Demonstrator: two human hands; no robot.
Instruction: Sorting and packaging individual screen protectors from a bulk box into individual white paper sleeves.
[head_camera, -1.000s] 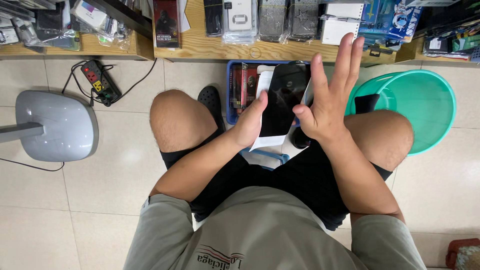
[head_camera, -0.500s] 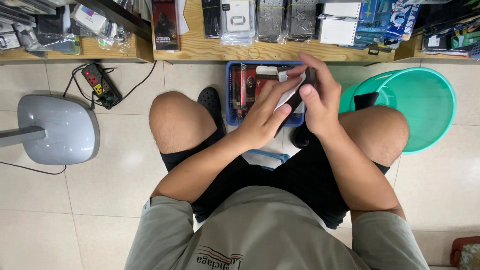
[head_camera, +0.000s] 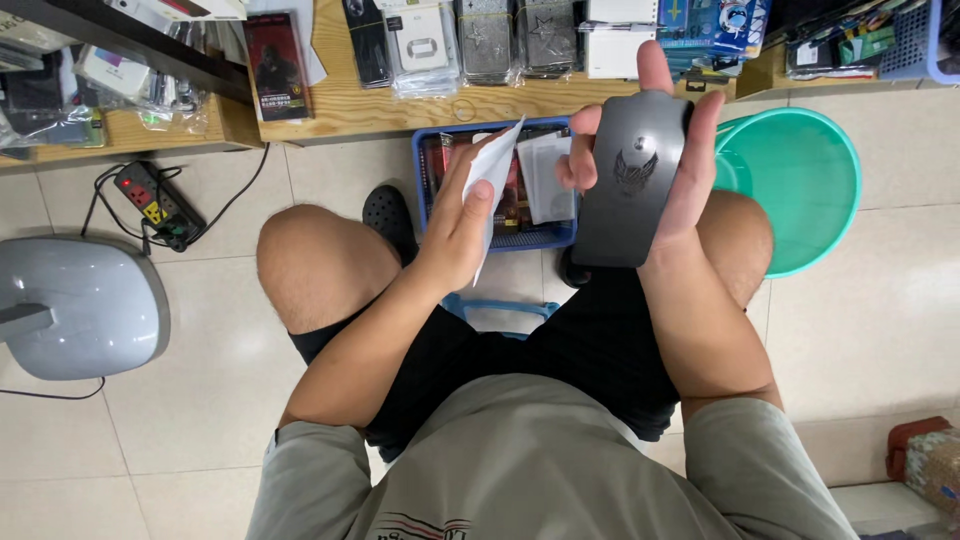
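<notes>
I sit with bare knees over a tiled floor. My right hand (head_camera: 690, 170) grips a dark grey phone case (head_camera: 628, 178) with a winged emblem on its back, held upright above my right knee. My left hand (head_camera: 460, 225) holds a white paper sheet (head_camera: 497, 185) edge-on, just left of the case. Beneath both hands a blue basket (head_camera: 500, 238) on the floor holds packaged cases and white cards.
A teal plastic basin (head_camera: 800, 190) stands right of my knee. A wooden shelf (head_camera: 400, 105) with packaged phone cases runs along the top. A power strip (head_camera: 155, 205) with cables and a grey fan base (head_camera: 75, 305) lie on the left. A black shoe (head_camera: 390, 220) is beside the basket.
My hands separated the case from the white sheet. The right hand raised the case with its back toward me, while the left hand drew the sheet off to the left.
</notes>
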